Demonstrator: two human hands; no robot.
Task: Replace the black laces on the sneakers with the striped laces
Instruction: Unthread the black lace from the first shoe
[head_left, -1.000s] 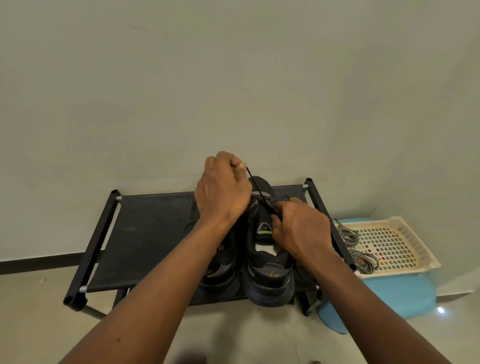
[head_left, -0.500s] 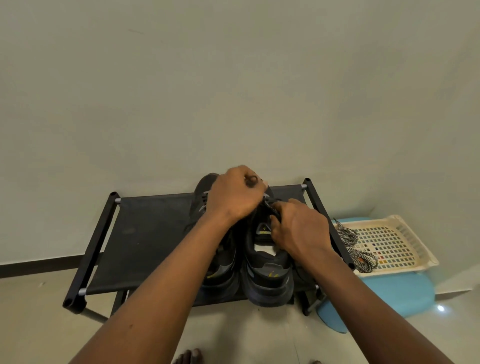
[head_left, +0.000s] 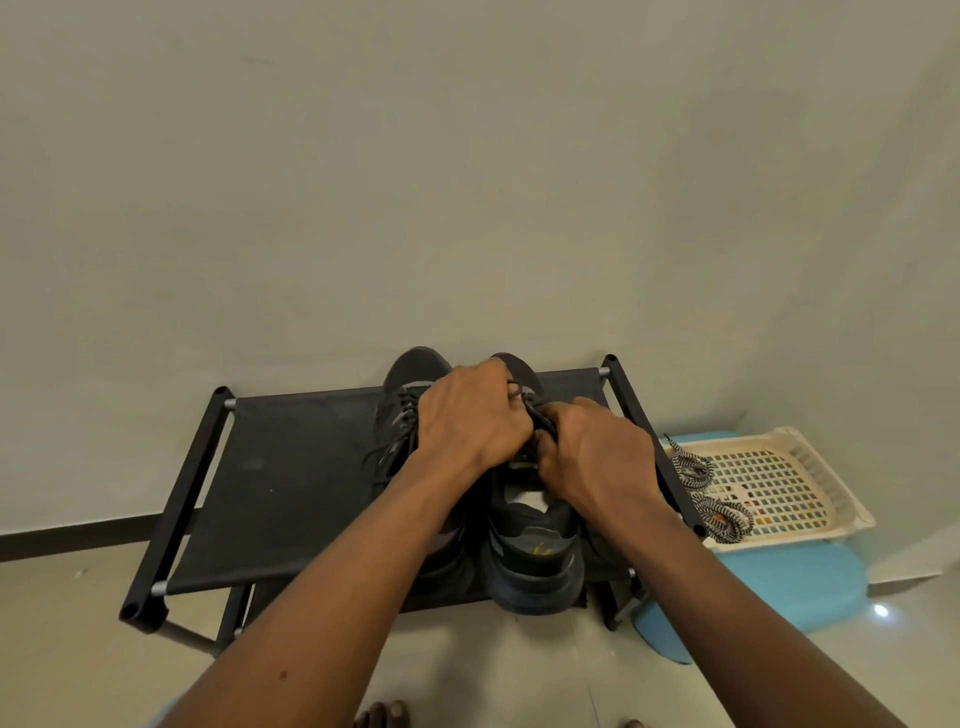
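Note:
Two black sneakers stand side by side on a black shoe rack (head_left: 291, 467), toes towards the wall. The left sneaker (head_left: 400, 405) still shows its black lace loose over the tongue. Over the right sneaker (head_left: 530, 556) both hands meet. My left hand (head_left: 470, 415) is closed on that shoe's black lace (head_left: 537, 415) near the upper eyelets. My right hand (head_left: 597, 457) pinches the same lace at the tongue. Two bundles of striped black-and-white laces (head_left: 698, 488) lie in a cream basket to the right.
The cream perforated basket (head_left: 800, 467) rests on a light blue stool (head_left: 779, 587) right of the rack. A pale wall rises just behind the rack. My bare toes (head_left: 382, 714) show on the tiled floor at the bottom edge.
My left hand, which held the black lace stretched up above the right sneaker, has come down to the eyelets beside my right hand. The lace is no longer taut in the air.

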